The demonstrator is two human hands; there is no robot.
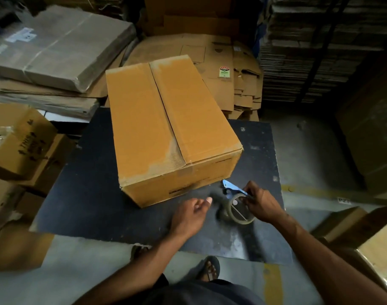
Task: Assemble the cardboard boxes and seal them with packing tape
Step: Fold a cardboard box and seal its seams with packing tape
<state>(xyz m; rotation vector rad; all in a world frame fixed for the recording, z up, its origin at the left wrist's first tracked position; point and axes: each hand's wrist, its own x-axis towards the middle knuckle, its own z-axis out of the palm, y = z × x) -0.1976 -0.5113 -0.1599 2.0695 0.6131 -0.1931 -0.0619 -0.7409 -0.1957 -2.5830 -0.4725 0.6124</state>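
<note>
Tape dispenser [236, 203] is gripped by the right hand [262, 204], fingers curled round its handle, roll facing the person, blue blade end pointed at the box. Left hand [189, 213] is held loose just left of the dispenser, fingers relaxed, nothing gripped; it is motion-blurred, so finger detail is limited. Assembled cardboard box [170, 128] is set just ahead of both hands, flaps folded shut with the centre seam exposed; whether tape is already laid on that seam cannot be told. Risks, as judged: the box is not braced by either hand, so it could be pushed along the board once the dispenser is dragged over the seam, skewing the strip; flaps could spring up if not pressed down first; the tape end could be lost back onto the roll if the left hand misses it; the serrated blade is close to the left fingertips. The box is carried on a dark scuffed board [89, 205] laid low over a concrete floor. Flattened cartons [227, 69] are stacked beyond the box, with wrapped bundles [62, 47] far left of the hands. Lighting is dim.
</note>
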